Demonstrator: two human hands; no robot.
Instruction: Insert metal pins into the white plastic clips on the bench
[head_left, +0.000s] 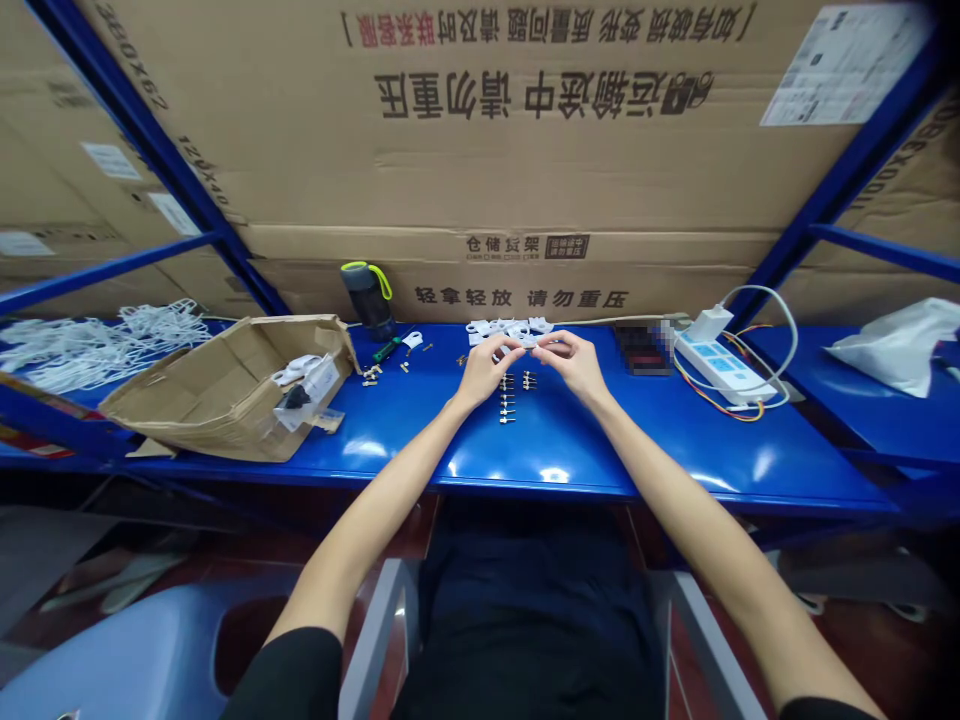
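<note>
My left hand (486, 370) and my right hand (576, 364) meet fingertip to fingertip over the blue table, both pinched closed. Between them is something small and pale, too small to name. Just behind the fingers lies a heap of white plastic pieces (499, 328). Below the hands, small brass-and-dark pins or screws stand in two short columns, a longer left column (508, 402) and a shorter right column (530, 380). To the left of my left hand are a green-handled screwdriver (388, 350), one white plastic piece (412, 340) and several loose brass bits (370, 376).
An open cardboard box (217, 400) with plastic bags stands left, beside a dark bottle (367, 300) and a pile of white cords (105, 345). Right are a pixelated dark object (645, 348), a power strip (724, 370) with cables, and a white bag (896, 345). Cardboard (487, 180) backs the table.
</note>
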